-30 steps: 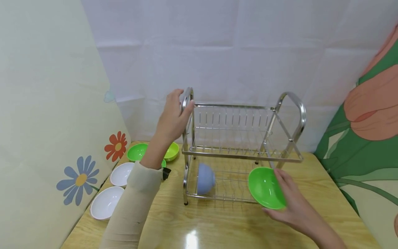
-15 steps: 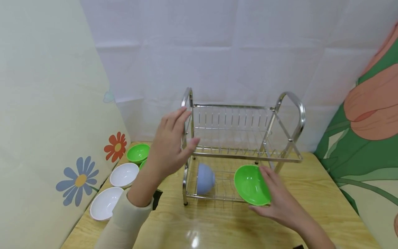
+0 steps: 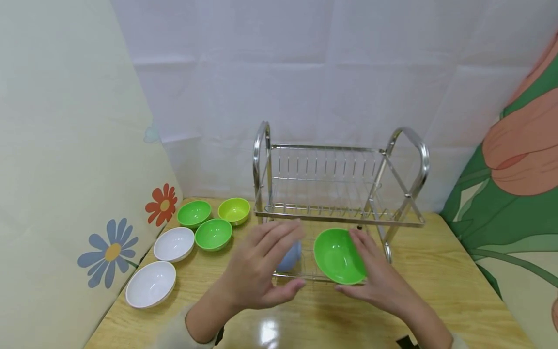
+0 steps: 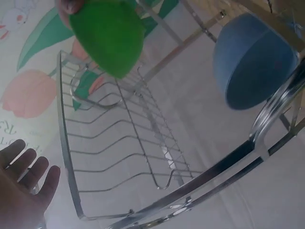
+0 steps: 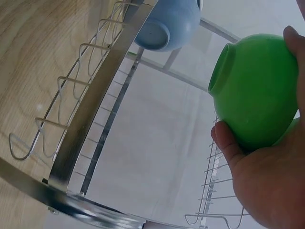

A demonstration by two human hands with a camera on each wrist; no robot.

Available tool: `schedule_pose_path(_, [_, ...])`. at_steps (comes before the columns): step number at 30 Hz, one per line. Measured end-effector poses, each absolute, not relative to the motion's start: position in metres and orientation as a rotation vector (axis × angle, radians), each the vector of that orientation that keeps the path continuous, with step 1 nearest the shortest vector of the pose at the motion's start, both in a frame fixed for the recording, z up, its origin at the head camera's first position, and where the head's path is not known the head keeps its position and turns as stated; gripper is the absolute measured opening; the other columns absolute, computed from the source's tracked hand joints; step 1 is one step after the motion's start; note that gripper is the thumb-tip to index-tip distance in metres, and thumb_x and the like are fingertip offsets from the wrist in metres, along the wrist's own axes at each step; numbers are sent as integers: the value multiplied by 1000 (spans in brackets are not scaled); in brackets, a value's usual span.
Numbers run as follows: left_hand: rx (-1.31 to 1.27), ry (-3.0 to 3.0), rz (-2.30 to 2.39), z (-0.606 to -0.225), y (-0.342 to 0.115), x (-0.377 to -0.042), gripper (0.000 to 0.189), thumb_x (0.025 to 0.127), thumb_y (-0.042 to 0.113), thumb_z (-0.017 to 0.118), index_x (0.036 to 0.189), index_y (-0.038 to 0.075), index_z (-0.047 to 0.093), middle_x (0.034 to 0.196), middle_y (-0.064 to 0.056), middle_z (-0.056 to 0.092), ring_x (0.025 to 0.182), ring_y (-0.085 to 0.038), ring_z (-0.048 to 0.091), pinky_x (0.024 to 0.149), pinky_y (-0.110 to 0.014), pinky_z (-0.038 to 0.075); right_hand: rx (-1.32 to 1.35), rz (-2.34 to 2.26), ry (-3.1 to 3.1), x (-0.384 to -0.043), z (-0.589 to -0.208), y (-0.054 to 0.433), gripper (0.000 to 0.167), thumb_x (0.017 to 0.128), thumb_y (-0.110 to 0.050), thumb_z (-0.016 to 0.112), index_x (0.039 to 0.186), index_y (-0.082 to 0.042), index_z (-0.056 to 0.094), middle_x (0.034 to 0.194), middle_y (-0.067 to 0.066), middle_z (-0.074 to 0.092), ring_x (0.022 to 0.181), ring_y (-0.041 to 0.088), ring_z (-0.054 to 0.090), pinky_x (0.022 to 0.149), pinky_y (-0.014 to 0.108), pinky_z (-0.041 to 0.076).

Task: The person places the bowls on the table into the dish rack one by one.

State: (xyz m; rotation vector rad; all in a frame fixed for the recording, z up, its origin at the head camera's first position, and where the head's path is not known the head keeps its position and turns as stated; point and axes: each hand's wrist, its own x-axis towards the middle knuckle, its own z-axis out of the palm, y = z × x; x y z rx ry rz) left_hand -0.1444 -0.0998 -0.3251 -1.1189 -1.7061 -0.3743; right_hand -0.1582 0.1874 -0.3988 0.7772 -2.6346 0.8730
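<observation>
My right hand (image 3: 383, 283) grips a green bowl (image 3: 337, 257) by its right side, the bowl tilted with its inside toward me, in front of the rack's lower tier. In the right wrist view the thumb presses the outside of the green bowl (image 5: 257, 90). To the left, my left hand (image 3: 261, 266) holds nothing; its fingers reach toward the bowl, apart from it. Behind that hand, partly hidden, a light blue bowl (image 3: 289, 257) stands on edge in the lower tier. The two-tier metal dish rack (image 3: 340, 219) holds nothing on its upper tier.
On the table's left side are two white bowls (image 3: 150, 284), two green bowls (image 3: 213, 234) and a yellow-green bowl (image 3: 234, 211). A white cloth (image 3: 296, 72) hangs behind the rack; flowered panels flank the wooden table (image 3: 348, 320).
My left hand has come off the rack's left side, moving down and right in front of the blue bowl. The right hand has carried the green bowl leftward.
</observation>
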Motion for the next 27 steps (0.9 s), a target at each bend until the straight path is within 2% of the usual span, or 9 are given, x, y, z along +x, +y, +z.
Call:
schedule_pose_path(6, [-1159, -1836, -376, -357, -95, -149, 70, 96, 56, 44, 136, 0, 57, 135, -12, 61, 118, -24, 60, 103, -35, 51, 803, 907, -2632, -159, -400, 182, 122, 67, -54, 88, 160, -12, 20, 156, 19, 30, 122, 46, 54, 86, 58, 57])
schedule_pose_path(13, [-1096, -2202, -380, -382, -93, -155, 82, 97, 68, 34, 153, 8, 38, 154, -9, 45, 134, -26, 52, 112, -43, 44, 851, 870, -2614, -160, -401, 174, 124, 65, -44, 92, 160, -11, 20, 157, 20, 31, 126, 46, 52, 88, 59, 56])
schedule_pose_path(17, [-1055, -2386, -443, -390, -93, -158, 88, 95, 71, 41, 157, 10, 30, 161, -8, 35, 141, -27, 47, 113, -47, 43, 874, 873, -2610, -159, -399, 170, 123, 64, -40, 93, 160, -9, 22, 157, 18, 31, 129, 45, 50, 92, 59, 54])
schedule_pose_path(23, [-1030, -2562, -620, -396, -92, -162, 98, 89, 71, 52, 161, 13, 18, 167, -3, 23, 148, -26, 36, 113, -50, 41, 883, 870, -2625, -159, -399, 165, 122, 66, -54, 87, 160, -12, 22, 158, 15, 32, 125, 41, 55, 90, 54, 57])
schedule_pose_path(27, [-1037, -2605, -668, -400, -91, -164, 102, 87, 71, 56, 162, 18, 12, 168, 1, 18, 149, -26, 34, 113, -51, 41, 887, 829, -2634, -158, -400, 163, 123, 66, -57, 86, 160, -11, 22, 158, 15, 32, 125, 41, 56, 90, 52, 57])
